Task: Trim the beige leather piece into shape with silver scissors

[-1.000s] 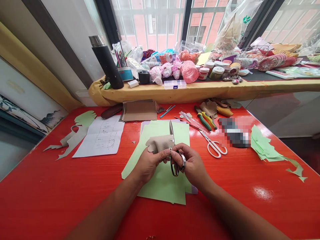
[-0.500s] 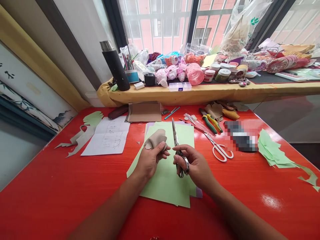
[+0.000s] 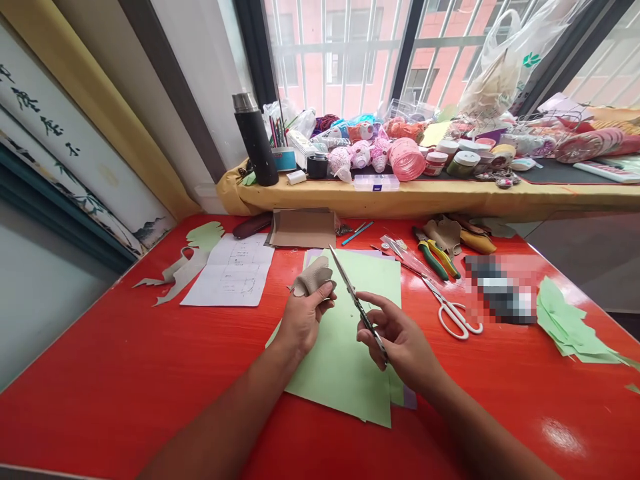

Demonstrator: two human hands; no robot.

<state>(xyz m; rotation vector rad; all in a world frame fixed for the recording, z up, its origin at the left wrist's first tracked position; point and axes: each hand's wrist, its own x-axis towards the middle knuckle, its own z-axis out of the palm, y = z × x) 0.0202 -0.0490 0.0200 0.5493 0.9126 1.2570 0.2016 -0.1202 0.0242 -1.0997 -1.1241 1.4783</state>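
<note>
My left hand (image 3: 305,319) is closed on a grey-beige piece of leather-like material (image 3: 311,277), which curls up past my fingers. In my right hand (image 3: 400,343) I hold dark metal scissors (image 3: 356,299), their blades together and pointing up and to the left. The scissor tip is just right of the material, apart from it. Beneath both hands lies a stack of light green paper sheets (image 3: 340,380), with a purple sheet (image 3: 410,399) showing at its lower right corner.
A drawing on white paper (image 3: 225,273) and grey offcuts (image 3: 175,273) lie left. To the right are white-handled scissors (image 3: 457,317), green-yellow pliers (image 3: 435,257) and green paper scraps (image 3: 570,327). A black flask (image 3: 256,143) stands on the cluttered sill (image 3: 310,199).
The scissors have turned edge-on and their tip has tilted left, towards the material in my left hand. The whole scene has shifted slightly to the right as my head moved.
</note>
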